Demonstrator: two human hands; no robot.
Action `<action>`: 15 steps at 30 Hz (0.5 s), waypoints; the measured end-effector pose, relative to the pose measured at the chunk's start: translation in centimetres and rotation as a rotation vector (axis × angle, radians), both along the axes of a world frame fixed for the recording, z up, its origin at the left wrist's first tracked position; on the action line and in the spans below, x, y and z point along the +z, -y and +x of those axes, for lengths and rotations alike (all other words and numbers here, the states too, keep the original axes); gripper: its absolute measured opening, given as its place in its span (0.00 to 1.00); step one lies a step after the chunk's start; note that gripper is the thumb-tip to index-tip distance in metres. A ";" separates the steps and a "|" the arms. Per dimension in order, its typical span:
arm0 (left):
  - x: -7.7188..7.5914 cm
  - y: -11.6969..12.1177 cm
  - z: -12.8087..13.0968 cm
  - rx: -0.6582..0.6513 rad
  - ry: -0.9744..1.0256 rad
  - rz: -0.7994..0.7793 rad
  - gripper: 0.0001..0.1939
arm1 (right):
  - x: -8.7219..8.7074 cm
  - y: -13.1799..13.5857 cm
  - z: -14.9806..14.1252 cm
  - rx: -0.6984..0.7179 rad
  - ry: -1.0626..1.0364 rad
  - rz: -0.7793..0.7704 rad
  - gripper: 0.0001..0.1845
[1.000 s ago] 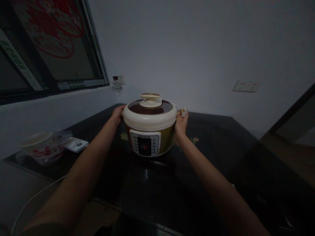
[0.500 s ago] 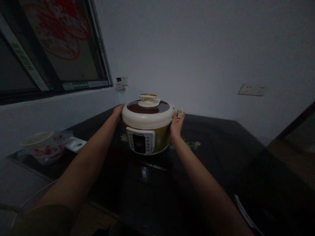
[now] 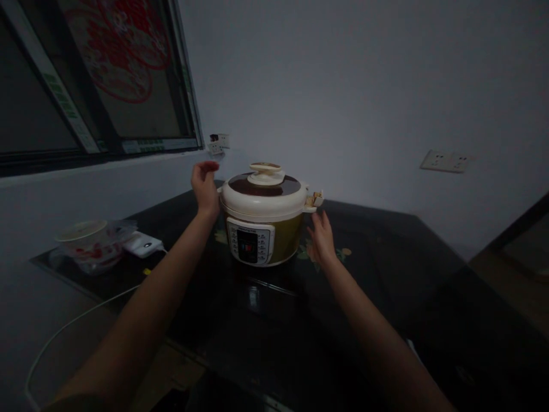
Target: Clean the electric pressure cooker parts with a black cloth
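An electric pressure cooker [image 3: 285, 237] stands upright on the dark glossy table [image 3: 240, 309], its cream lid closed and its control panel [image 3: 251, 242] turned towards me. Up beside the cooker's left handle, my left hand [image 3: 206, 186] is raised with loosely curled fingers and nothing in it. Below the right side handle [image 3: 313, 205], my right hand [image 3: 322, 237] is off the cooker, fingers spread and empty. A round knob handle [image 3: 266, 173] tops the lid.
Left on the table are a plastic tub in a bag [image 3: 92, 246] and a white device [image 3: 143, 244] with a cable [image 3: 81, 315]. Wall sockets [image 3: 446, 161] are at the right, others [image 3: 219, 143] near the window [image 3: 128, 68].
Both hands have let go of the cooker's side handles. The left hand has lifted; the right has dropped slightly outward. The cooker stays on the table, and the view has shifted a little.
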State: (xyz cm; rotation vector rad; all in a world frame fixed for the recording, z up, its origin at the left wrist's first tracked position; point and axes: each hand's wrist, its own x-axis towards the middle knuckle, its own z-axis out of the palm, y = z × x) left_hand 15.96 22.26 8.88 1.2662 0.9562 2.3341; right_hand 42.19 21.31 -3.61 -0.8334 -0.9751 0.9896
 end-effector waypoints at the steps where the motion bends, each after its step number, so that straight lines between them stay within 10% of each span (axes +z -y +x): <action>1: -0.1 1.5 1.5 -0.022 -0.040 0.035 0.07 | -0.4 1.4 0.5 0.022 0.009 -0.054 0.35; 7: -4.2 10.1 11.0 -0.439 -0.620 0.115 0.12 | -2.6 11.9 7.9 0.235 0.276 -0.248 0.24; 11: -9.8 12.6 16.8 -0.834 -1.285 0.279 0.15 | -6.5 16.6 19.2 -0.160 0.777 -0.293 0.21; 15: -15.6 13.8 22.9 -0.908 -1.615 0.187 0.16 | -12.2 20.2 29.8 -0.456 1.207 -0.249 0.23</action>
